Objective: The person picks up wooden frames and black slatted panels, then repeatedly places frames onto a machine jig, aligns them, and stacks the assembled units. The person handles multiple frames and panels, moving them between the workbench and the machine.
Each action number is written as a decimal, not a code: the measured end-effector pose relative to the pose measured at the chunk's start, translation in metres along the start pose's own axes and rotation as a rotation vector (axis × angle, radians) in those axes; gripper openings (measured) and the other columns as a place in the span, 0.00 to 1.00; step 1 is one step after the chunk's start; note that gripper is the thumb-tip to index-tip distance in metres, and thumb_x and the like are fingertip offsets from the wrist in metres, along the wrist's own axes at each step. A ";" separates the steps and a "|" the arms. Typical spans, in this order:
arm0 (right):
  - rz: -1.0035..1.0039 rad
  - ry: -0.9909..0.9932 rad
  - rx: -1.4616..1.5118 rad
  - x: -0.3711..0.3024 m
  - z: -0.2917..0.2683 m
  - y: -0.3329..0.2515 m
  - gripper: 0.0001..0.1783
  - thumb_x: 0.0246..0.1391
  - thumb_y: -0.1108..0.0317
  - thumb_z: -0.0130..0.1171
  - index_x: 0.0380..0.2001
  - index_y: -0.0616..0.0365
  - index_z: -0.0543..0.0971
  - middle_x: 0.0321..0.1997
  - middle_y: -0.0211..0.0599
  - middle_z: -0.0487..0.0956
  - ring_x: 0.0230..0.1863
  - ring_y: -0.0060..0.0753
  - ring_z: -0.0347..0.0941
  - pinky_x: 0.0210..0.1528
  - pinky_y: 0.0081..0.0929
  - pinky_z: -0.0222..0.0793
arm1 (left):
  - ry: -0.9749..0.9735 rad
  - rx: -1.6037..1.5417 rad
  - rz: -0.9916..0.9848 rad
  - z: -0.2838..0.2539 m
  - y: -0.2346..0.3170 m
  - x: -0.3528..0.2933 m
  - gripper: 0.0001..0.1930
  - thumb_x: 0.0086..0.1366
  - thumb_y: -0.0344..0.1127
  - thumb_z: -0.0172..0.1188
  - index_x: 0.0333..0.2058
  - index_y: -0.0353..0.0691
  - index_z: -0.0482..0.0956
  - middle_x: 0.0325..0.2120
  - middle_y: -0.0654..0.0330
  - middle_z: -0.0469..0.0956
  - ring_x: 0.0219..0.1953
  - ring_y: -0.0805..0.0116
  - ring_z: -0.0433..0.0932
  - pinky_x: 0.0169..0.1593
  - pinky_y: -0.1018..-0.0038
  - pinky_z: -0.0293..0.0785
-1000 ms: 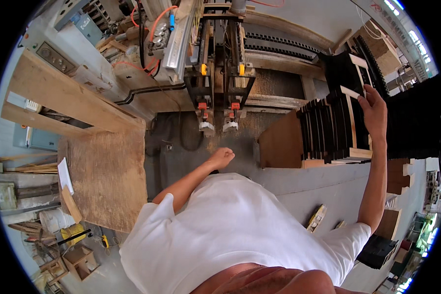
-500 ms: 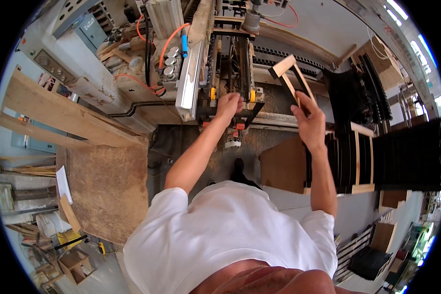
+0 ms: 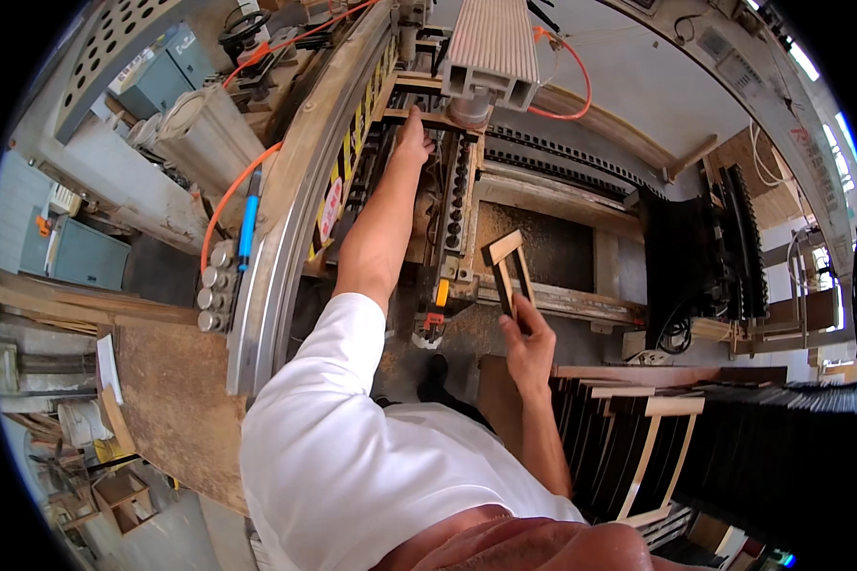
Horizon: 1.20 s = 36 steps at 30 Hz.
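Observation:
My left hand [image 3: 413, 141] reaches far forward into the machine. One finger stretches over the near bar of a wooden frame [image 3: 440, 120] lying across the machine bed; the other fingers curl loosely apart from it. Whether that finger touches the bar I cannot tell. In my right hand [image 3: 528, 344] a small rectangular wooden frame [image 3: 505, 249], pale with dark faces, is gripped by its lower end and tilted upward, in front of the machine's right side.
A ribbed metal beam [image 3: 490, 43] with a round clamp below it overhangs the bed. A long metal rail [image 3: 262, 285] runs along my left. Stacked dark frames [image 3: 619, 447] stand at my right, and a worn brown board [image 3: 167, 390] lies at left.
My left hand has moved forward, deeper into the machine. The frame in my right hand has come lower and further left. The view has shifted forward, with the ribbed beam now in sight.

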State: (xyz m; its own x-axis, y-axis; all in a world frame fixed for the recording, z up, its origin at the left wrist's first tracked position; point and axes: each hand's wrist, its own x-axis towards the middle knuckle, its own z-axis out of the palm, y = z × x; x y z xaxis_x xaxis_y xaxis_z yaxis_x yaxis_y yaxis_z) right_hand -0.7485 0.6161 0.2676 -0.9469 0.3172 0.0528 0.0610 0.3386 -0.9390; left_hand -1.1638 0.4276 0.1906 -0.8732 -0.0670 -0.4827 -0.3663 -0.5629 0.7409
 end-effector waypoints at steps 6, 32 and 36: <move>0.013 -0.101 0.028 0.016 0.004 0.002 0.19 0.52 0.75 0.60 0.48 0.70 0.77 0.27 0.33 0.77 0.30 0.19 0.69 0.33 0.20 0.67 | 0.058 -0.248 0.078 -0.008 0.001 0.026 0.30 0.68 0.41 0.55 0.61 0.29 0.56 0.56 0.42 0.61 0.58 0.45 0.66 0.57 0.50 0.73; -0.770 -0.602 -0.523 0.091 0.126 -0.034 0.23 0.48 0.69 0.63 0.50 0.52 0.78 0.45 0.46 0.79 0.49 0.50 0.72 0.52 0.41 0.68 | -0.622 -0.521 0.061 -0.171 -0.104 -0.258 0.15 0.67 0.32 0.53 0.52 0.38 0.70 0.47 0.56 0.75 0.51 0.61 0.75 0.57 0.60 0.70; -0.812 -0.535 -0.505 0.104 0.121 -0.020 0.22 0.47 0.71 0.63 0.49 0.54 0.78 0.46 0.46 0.79 0.49 0.51 0.72 0.51 0.41 0.69 | -0.399 -0.391 0.007 -0.163 -0.104 -0.254 0.15 0.67 0.37 0.57 0.50 0.40 0.70 0.46 0.57 0.75 0.50 0.63 0.74 0.55 0.60 0.72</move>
State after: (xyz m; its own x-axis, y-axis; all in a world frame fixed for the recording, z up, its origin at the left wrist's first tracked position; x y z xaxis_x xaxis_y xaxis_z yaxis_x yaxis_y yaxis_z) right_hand -0.8863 0.5350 0.2507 -0.7706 -0.5491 0.3235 -0.6364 0.6355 -0.4372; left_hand -0.8511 0.3685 0.1604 -0.9570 0.2022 -0.2080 -0.2799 -0.8322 0.4786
